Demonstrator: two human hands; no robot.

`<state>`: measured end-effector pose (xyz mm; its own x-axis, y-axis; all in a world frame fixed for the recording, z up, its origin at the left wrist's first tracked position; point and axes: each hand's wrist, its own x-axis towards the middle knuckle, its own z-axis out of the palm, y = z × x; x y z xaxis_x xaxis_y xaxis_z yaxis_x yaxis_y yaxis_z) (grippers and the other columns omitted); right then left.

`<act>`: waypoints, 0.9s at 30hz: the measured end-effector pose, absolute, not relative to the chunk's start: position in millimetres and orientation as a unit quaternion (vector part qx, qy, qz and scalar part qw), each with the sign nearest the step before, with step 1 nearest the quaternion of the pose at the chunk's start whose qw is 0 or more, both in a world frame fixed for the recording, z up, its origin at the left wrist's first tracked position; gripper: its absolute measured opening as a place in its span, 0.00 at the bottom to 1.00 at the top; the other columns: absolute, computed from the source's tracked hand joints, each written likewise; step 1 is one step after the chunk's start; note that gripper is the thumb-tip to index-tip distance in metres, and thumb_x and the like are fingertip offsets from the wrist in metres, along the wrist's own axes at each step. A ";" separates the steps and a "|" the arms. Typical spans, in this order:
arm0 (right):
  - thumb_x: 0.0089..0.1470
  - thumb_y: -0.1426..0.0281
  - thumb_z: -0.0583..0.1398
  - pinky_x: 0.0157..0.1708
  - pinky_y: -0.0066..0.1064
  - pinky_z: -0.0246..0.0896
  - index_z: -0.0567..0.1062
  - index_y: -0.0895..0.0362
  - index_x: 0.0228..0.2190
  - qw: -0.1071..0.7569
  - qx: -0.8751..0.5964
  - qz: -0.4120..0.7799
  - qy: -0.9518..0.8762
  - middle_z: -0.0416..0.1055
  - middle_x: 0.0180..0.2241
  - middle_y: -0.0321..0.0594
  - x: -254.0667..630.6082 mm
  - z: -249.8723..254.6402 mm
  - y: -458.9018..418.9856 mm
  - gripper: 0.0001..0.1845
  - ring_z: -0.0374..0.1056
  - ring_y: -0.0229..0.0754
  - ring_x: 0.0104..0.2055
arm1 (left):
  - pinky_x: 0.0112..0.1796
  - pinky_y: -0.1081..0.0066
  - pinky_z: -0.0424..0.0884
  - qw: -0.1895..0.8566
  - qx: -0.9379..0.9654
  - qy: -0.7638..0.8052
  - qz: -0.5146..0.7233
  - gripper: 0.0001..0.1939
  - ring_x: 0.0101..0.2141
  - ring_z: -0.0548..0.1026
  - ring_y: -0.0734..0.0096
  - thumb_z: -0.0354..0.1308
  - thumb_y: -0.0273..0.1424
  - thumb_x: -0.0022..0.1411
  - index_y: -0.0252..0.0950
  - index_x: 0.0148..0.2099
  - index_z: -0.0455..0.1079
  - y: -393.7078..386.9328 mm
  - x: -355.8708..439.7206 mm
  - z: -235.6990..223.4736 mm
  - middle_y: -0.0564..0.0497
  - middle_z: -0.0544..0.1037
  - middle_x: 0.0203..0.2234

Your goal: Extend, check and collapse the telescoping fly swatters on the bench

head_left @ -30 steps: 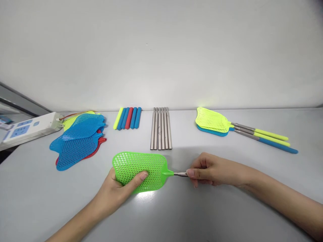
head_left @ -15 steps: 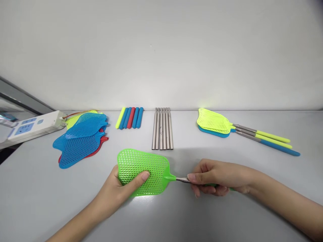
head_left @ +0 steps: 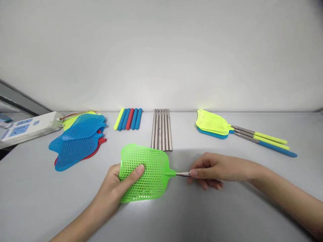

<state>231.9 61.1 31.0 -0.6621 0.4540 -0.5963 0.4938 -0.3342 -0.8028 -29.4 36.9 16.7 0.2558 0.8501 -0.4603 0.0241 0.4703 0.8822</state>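
A green fly swatter [head_left: 148, 168] is held level above the front of the table, its perforated head to the left. My left hand [head_left: 121, 185] grips the left edge of that head, thumb on top and fingers hidden beneath. With thumb and fingers my right hand [head_left: 209, 171] pinches the thin metal rod [head_left: 183, 174], just right of the green socket. The rest of the handle is hidden behind the right hand. Behind the swatter head lie several metal tubes [head_left: 161, 131] side by side.
Blue, yellow and red swatter heads [head_left: 78, 144] are piled at left, beside a white power strip [head_left: 32, 127]. Several coloured grips [head_left: 128, 118] lie in a row near the wall. Yellow and blue fly swatters [head_left: 213, 122] with handles are stacked at right.
The green swatter's head has tilted to face me more. My right hand has risen slightly and its lower fingers have loosened; the green handle end seen behind it earlier is now hidden.
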 end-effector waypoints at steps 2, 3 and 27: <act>0.50 0.57 0.53 0.17 0.21 0.49 0.71 0.60 0.30 0.026 0.432 -0.665 0.609 0.64 0.22 0.35 243.7 37.6 69.1 0.19 0.55 0.30 0.19 | 0.28 0.66 0.74 0.665 0.378 0.554 0.329 0.15 0.28 0.75 0.61 0.58 0.38 0.50 0.34 0.37 0.70 41.7 -31.1 18.8 0.46 0.77 0.31; 0.49 0.56 0.54 0.18 0.21 0.50 0.71 0.60 0.29 0.030 0.455 -0.635 0.624 0.63 0.22 0.35 249.9 41.0 72.8 0.19 0.56 0.31 0.20 | 0.28 0.66 0.74 0.652 0.372 0.567 0.340 0.16 0.29 0.75 0.61 0.58 0.38 0.49 0.34 0.39 0.70 44.4 -32.6 19.0 0.46 0.77 0.32; 0.56 0.62 0.46 0.22 0.24 0.50 0.68 0.57 0.25 0.009 0.471 -0.471 0.745 0.59 0.21 0.33 234.0 71.1 45.6 0.18 0.55 0.32 0.23 | 0.23 0.70 0.61 0.066 0.937 0.342 -0.004 0.08 0.21 0.68 0.67 0.41 0.23 0.59 0.37 0.32 0.60 36.9 8.9 31.0 0.52 0.72 0.23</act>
